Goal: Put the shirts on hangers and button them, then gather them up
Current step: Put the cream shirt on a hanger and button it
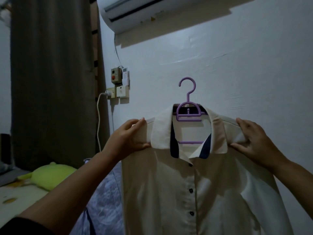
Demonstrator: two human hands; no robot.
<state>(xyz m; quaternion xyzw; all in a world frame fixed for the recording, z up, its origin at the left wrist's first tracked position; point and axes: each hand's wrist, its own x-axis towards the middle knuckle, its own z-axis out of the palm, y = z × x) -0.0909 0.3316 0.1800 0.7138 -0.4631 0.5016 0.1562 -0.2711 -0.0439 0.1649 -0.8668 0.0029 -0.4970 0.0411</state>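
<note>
A cream shirt with a navy-lined collar hangs on a purple hanger in the centre of the frame, held up in front of a pale wall. The left hand holds the shirt's shoulder at the left of the collar, its grip closed with fingers over the top edge and thumb pressed underneath. The right hand holds the opposite shoulder, fingers spread over the fabric and thumb beneath, pinching it. Dark buttons run down the placket, which lies closed below the open collar. In the upper part of the frame an air conditioner is mounted; a brown curtain hangs at the left, and a green plush toy lies at lower left.
</note>
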